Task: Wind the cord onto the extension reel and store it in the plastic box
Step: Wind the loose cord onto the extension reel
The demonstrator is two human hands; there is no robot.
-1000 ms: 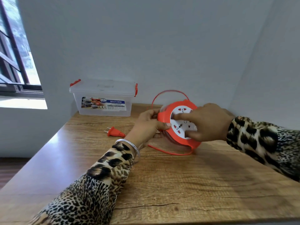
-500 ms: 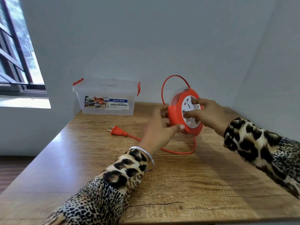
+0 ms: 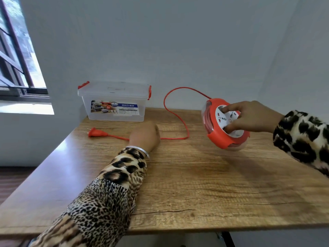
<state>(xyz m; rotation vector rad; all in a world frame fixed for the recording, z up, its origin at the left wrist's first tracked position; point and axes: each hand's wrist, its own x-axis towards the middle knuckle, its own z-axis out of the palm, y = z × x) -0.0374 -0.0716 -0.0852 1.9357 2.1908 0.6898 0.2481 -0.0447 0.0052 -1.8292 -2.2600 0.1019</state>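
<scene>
Head view. The right hand (image 3: 249,118) holds the extension reel (image 3: 226,123) clear of the wooden table (image 3: 195,184), tilted so that its white socket face points toward the camera. The right fingers (image 3: 229,108) are curled onto that face, with the thumb low on it; the grip is closed on the reel.

The cord (image 3: 175,113) leaves the top of the reel, arcs away from the right fingers toward the left, drops to the table and bends back along the surface toward the left hand (image 3: 145,135). Beyond that hand it runs on to the plug (image 3: 97,133), which lies flat on the far side of the left knuckles. The long axis of the loose length on the table runs left to right, roughly in line with the left hand.

The left hand rests on the table over the cord, back uppermost. Its fingers are hidden under the hand; whether they pinch the cord or only cover it cannot be determined.

The left hand is the nearer to the loose cord and plug; the right is the nearer to the reel. Judgement: winding is incomplete, and a long run remains out.

The plastic box (image 3: 114,104) stands beyond the left fingers, against the wall, with its lid on and red latches at both ends.
</scene>
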